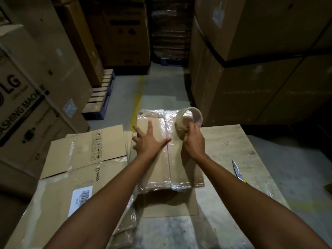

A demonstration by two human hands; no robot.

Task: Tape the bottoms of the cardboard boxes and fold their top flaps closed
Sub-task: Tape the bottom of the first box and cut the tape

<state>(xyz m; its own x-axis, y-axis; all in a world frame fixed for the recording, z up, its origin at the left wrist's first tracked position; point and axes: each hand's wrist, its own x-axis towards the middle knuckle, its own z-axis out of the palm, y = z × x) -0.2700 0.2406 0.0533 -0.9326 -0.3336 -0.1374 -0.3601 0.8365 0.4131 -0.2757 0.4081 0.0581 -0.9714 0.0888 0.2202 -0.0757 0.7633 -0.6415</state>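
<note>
A small cardboard box (158,169) stands on the table with its flat side up, and shiny clear tape runs along its centre seam and over both ends. My left hand (149,141) presses flat on the left flap, fingers spread, thumb at the seam. My right hand (194,139) grips a roll of clear tape (189,118) above the far right part of the box, and a strip of tape stretches from the roll down onto the seam.
Flattened cardboard boxes (84,159) lie stacked on the table's left side, one with a barcode label. Scissors (238,172) lie near the table's right edge. The table (233,150) is pale wood. Tall stacks of large cartons (260,69) and a pallet (100,99) surround it.
</note>
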